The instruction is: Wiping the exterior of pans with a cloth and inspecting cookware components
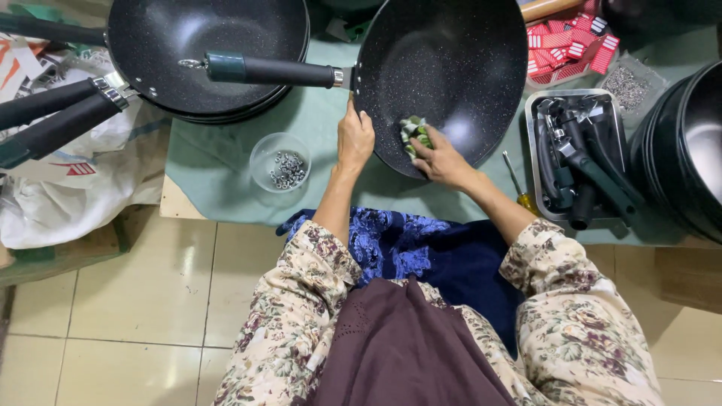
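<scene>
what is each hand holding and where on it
Left hand grips the black wok at its rim beside the handle; right hand presses a bunched green cloth inside the wok.

sleeves (301, 301): cream floral, long | apron (406, 353): dark maroon | lap cloth (421, 248): blue patterned

Right hand (442, 159) covers part of the green cloth (415, 132); fingertips hidden under it. Wok (444, 75) top rim cut by frame edge. Stacked bowls (688, 146) cut off at right. Bits in the small clear cup (280, 162) too small to tell. Left-side handles (53, 116) cropped.
</scene>
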